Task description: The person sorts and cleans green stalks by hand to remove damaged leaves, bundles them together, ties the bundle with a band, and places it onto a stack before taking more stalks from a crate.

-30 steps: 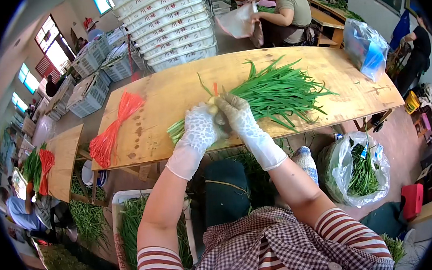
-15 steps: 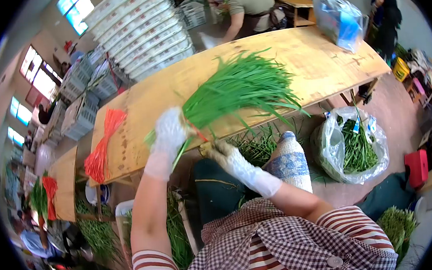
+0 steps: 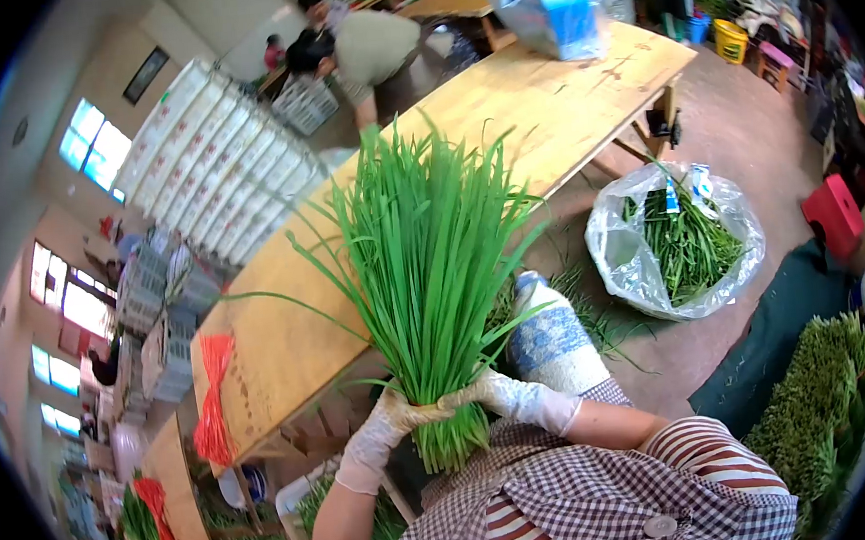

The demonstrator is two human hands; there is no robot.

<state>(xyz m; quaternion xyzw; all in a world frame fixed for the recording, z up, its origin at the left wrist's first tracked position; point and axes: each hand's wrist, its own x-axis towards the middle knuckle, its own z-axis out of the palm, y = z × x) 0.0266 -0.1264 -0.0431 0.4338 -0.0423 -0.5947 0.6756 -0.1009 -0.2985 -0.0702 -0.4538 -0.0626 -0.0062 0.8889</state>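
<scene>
A thick bunch of garlic chives (image 3: 433, 270) stands nearly upright in front of my body, leaves fanning up over the table edge and cut stems pointing down. My left hand (image 3: 393, 418), in a whitish glove, closes round the lower stems from the left. From the right, my gloved right hand (image 3: 483, 393) grips the same stems, its fingers close to those of the left. Any tie around the stems is hidden by the hands. A bundle of red ties (image 3: 217, 400) lies at the left end of the wooden table (image 3: 297, 340).
A clear plastic bag (image 3: 611, 242) of loose greens stands on the floor to the right. Stacked white crates (image 3: 219, 154) rise behind the table, near a bending person (image 3: 377, 53). A blue-and-clear bag (image 3: 560, 15) sits at the table's far end. More bundled greens (image 3: 814, 424) lie at lower right.
The bunch has come off the tabletop and turned upright, nearer my body. Both hands have moved together around its stems. The red strip seen at my hands before no longer shows.
</scene>
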